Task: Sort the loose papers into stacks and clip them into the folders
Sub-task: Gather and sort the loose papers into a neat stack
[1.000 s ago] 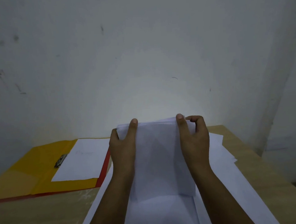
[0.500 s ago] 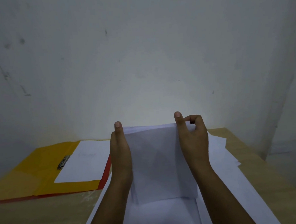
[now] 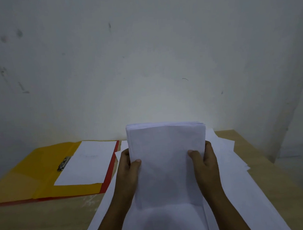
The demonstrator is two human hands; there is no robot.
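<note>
White loose sheets (image 3: 242,189) lie nearest, spread on the wooden table (image 3: 38,223). Above them the left hand (image 3: 128,167) and the right hand (image 3: 205,162) grip a stack of papers (image 3: 166,149) upright by its two sides, thumbs on the front. Further left lies an open yellow folder (image 3: 26,177) with one clipped sheet (image 3: 89,162).

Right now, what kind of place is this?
Probably a plain office or home desk for paperwork: a wooden table pushed against a bare, scuffed wall, an open yellow folder with a clipped sheet, and loose white papers under the stack held in both hands.
</note>
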